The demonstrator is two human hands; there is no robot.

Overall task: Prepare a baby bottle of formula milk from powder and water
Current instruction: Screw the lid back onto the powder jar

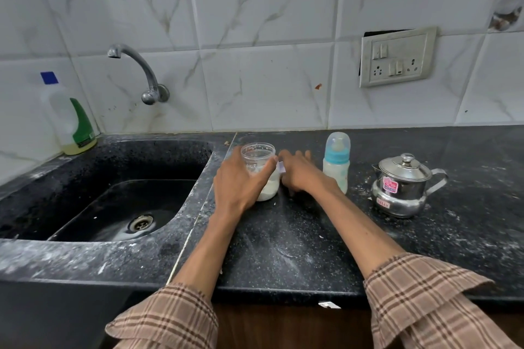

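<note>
Powder sits low in the clear jar (262, 176), which the left hand (237, 178) grips from the side on the dark speckled surface (297, 249). The right hand (300, 173) rests just beside it, fingers closed on something small and pale. The capped baby bottle (336, 161) stands upright nearby; the steel kettle (402, 187) carries pink stickers, wording unreadable.

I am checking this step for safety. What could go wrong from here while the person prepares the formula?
1. The open powder jar, gripped by the left hand, stands near the sink edge; a slip might tip it in.
2. The right hand reaches close beside the baby bottle and could knock it over.
3. Spilled powder already dusts the counter, so the measured dose may be wrong.
</note>
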